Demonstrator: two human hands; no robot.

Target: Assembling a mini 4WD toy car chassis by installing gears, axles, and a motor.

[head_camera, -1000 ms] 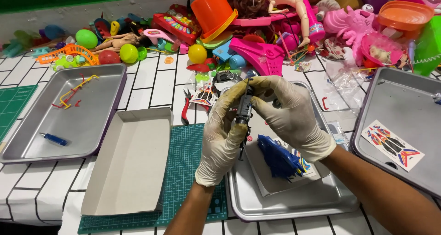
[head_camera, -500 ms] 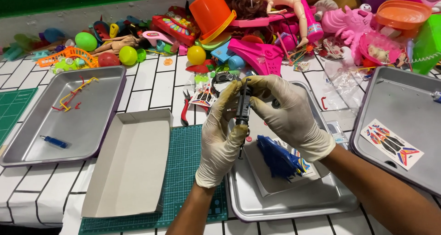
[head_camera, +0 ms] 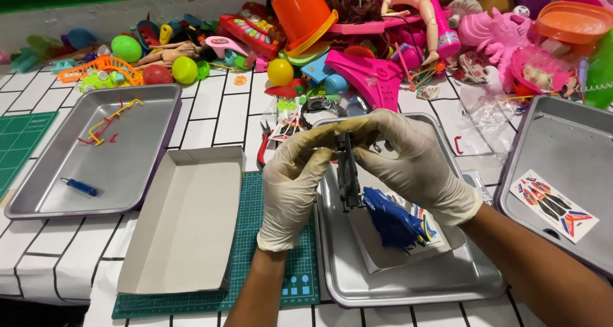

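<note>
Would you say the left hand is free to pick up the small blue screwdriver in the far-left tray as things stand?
Probably not yet: the left hand and right hand both grip the dark toy part. The screwdriver lies unobstructed in its tray.

Both hands wearing pale latex gloves, meeting at centre of scene. Left hand [head_camera: 295, 190] rising from near edge, forearm bare, fingers [head_camera: 313, 145] curling rightward, pinching with thumb. Right hand [head_camera: 415, 164] entering from near right, forearm bare, angling up-left, fingers [head_camera: 377, 124] arching over toward left hand, closing in grip. Fingertips of both hands nearly touching.
</note>
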